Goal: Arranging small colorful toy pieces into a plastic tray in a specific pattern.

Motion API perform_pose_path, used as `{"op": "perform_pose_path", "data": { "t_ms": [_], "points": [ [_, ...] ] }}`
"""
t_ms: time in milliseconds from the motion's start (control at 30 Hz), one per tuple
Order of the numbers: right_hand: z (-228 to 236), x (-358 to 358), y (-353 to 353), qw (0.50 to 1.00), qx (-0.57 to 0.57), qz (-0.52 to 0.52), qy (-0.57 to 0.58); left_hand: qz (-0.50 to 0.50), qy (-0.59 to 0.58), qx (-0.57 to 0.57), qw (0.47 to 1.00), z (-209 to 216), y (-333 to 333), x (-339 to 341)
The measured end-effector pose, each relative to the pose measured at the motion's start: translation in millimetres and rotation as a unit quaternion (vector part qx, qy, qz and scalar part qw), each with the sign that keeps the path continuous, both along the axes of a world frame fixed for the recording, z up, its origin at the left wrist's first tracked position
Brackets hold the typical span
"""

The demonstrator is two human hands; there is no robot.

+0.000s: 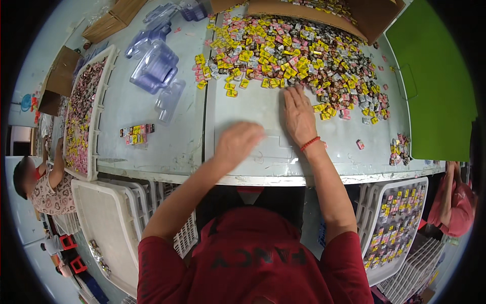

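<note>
A large heap of small block-shaped packets (283, 53), yellow, pink, brown and silver, spreads over the far part of the white table. My right hand (299, 114), with a red bracelet at the wrist, lies at the heap's near edge. Its fingers are stretched forward and the fingertips touch or nearly touch the closest packets. To its left, my left hand (238, 144) hovers over the bare tabletop, smeared by motion, so its fingers cannot be made out. Between the hands, the faint stepped outline of a clear plastic piece (273, 141) shows on the table.
Clear blister trays (154, 66) stack at the left, beyond a small packet group (136, 134). A filled white crate (104, 86) stands farther left. An open carton (314, 12) borders the heap; a green board (430, 81) lies right. Crates (395, 228) stand below; people work at both sides.
</note>
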State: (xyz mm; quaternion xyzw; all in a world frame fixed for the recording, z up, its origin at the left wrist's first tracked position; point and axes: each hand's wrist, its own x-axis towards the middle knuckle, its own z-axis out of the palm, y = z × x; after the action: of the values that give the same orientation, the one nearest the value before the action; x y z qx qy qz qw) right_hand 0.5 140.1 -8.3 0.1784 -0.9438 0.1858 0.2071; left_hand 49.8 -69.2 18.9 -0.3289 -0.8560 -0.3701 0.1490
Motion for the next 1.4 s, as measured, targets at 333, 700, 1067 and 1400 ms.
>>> {"op": "perform_pose_path", "data": {
  "t_ms": [333,700,1067,1400],
  "points": [
    [2,41,38,0.957,-0.27,-0.046,-0.095,0.034,0.039,-0.084,0.995,-33,9,-88],
    [32,43,3,0.988,-0.15,0.015,-0.027,-0.01,0.088,-0.129,0.988,-31,18,-116],
    [20,104,-22,0.99,-0.026,0.077,-0.111,0.057,0.117,-0.148,0.98,-27,25,-108],
    [25,91,-6,0.995,-0.026,0.046,-0.081,-0.004,-0.166,-0.077,0.983,-8,17,-15]
  ]
}}
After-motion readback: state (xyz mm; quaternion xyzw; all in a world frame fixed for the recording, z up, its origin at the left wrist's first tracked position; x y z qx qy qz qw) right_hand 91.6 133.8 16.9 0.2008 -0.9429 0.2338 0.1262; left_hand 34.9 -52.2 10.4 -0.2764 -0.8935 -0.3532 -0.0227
